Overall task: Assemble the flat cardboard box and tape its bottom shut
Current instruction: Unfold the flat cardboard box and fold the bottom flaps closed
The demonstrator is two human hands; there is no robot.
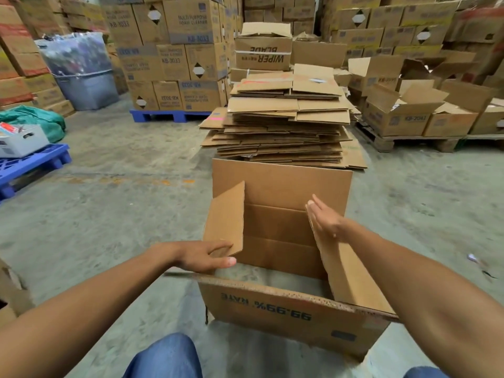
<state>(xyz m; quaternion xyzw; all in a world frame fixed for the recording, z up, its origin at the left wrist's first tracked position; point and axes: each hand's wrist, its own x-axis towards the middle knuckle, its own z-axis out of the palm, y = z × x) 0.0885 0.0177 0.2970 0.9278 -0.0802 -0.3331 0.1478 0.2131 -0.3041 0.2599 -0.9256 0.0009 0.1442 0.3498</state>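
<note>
A brown cardboard box (289,320) stands opened into shape on the concrete floor in front of me, print upside down on its near wall. The grey floor shows through its open inside. The far flap stands upright. My left hand (201,255) grips the lower edge of the left side flap (226,219), which leans inward. My right hand (324,216) lies flat with fingers straight against the right side flap (346,268), pressing it inward. No tape is in view.
A tall stack of flat cardboard (283,124) lies just behind the box. Pallets of stacked cartons (174,58) fill the back. A blue pallet (30,165) with a grey crate lies at the left. Open cartons (403,113) sit at the right. My knees (166,358) are below.
</note>
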